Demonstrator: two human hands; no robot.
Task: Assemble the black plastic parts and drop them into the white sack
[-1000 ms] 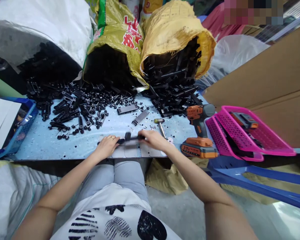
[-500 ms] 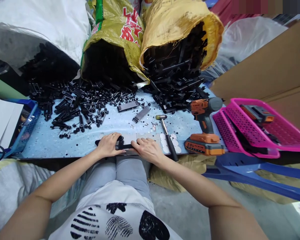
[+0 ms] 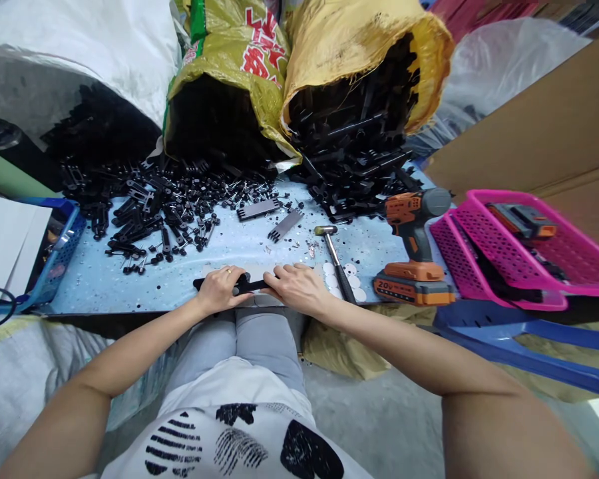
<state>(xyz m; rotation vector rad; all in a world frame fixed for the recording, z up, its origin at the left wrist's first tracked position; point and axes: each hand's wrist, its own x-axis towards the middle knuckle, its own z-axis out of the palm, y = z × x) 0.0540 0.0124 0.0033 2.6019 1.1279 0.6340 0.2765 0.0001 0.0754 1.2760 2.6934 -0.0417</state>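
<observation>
At the table's front edge my left hand (image 3: 220, 289) is closed around a long black plastic part (image 3: 252, 287), whose left end sticks out past the fingers. My right hand (image 3: 295, 287) grips the same part's right end, fingers bent over it and hiding its tip. A small round black knob shows beside my left fingertips. Right of my right hand lies a hammer (image 3: 335, 263) with a black handle, across some white round discs (image 3: 352, 282). Two flat grey-black plates with toothed ends (image 3: 285, 225) lie beyond my hands.
Black clips and pins (image 3: 180, 199) are heaped at the back left, below open sacks (image 3: 259, 60). More black parts (image 3: 349, 179) spill at the back right. An orange cordless drill (image 3: 414, 246) stands right, beside pink baskets (image 3: 519, 259). A blue basket (image 3: 70, 253) is left.
The view has shifted slightly. Both hands stay on the black part, its right portion now tilted up a little, with my right hand slightly raised.
</observation>
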